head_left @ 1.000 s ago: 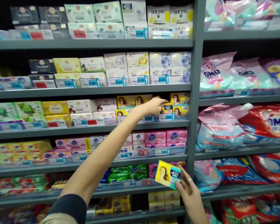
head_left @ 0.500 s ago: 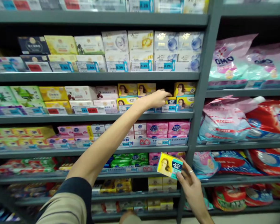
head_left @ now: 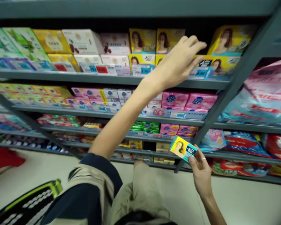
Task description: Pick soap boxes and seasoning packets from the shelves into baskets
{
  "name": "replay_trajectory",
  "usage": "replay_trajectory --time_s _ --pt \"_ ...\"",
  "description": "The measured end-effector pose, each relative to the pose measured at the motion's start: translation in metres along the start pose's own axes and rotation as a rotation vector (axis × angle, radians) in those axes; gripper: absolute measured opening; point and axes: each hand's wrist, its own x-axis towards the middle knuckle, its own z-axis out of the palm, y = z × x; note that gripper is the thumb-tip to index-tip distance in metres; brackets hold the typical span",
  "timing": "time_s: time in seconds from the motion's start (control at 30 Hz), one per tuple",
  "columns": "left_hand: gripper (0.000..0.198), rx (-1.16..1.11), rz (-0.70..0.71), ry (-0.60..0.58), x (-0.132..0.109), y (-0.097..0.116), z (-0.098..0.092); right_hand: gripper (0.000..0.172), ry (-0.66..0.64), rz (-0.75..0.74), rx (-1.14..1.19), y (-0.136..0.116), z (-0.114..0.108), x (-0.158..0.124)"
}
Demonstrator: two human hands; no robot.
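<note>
My left hand (head_left: 178,62) reaches up to a grey shelf (head_left: 107,78) lined with yellow soap boxes (head_left: 142,40) that show a woman's picture. Its fingers are stretched out and slightly apart, with the tips in the dark gap between the stacked yellow boxes and another yellow box (head_left: 231,40) on the right. Nothing is in that hand. Lower down, my right hand (head_left: 201,170) pinches a small yellow and teal soap box (head_left: 183,148) of the same kind, held in front of the lower shelves. A ring shows on one finger.
Pink boxes (head_left: 189,100) and green packs (head_left: 145,126) fill the shelves below. A slanting grey upright (head_left: 224,103) divides off bags of detergent (head_left: 259,97) on the right. A black and green basket (head_left: 25,203) is at bottom left, and something red (head_left: 2,159) lies on the floor.
The view has dropped and moved closer to the shelves. My left hand stays at the gap in the yellow boxes with fingers more spread. My right hand keeps the small box.
</note>
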Motion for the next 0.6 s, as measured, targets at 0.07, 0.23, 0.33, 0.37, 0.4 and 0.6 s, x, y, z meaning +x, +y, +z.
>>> replay_trajectory --time_s 0.07,0.23,0.33,0.37,0.4,0.6 --pt "0.069 -0.183 -0.176 0.222 -0.082 0.035 0.006 0.086 0.047 0.099 0.009 0.025 -0.004 -0.023" --pt "0.045 -0.469 -1.361 0.222 -0.397 0.204 0.062 0.086 0.034 0.493 0.183 0.104 -0.016 -0.113" --pt "0.053 -0.484 -1.962 -0.160 -0.555 0.332 0.053 0.086 0.008 0.703 0.179 0.135 -0.021 -0.162" --pt "0.054 -0.489 -2.015 -0.197 -0.589 0.366 0.042 0.087 -0.006 0.746 0.167 0.141 -0.021 -0.172" --pt "0.055 -0.494 -2.065 -0.203 -0.615 0.392 0.029 0.088 -0.034 0.770 0.149 0.144 -0.020 -0.179" --pt "0.044 -0.130 -1.851 -0.325 -0.682 0.384 -0.025 0.096 -0.295 0.646 -0.100 0.128 0.020 -0.177"
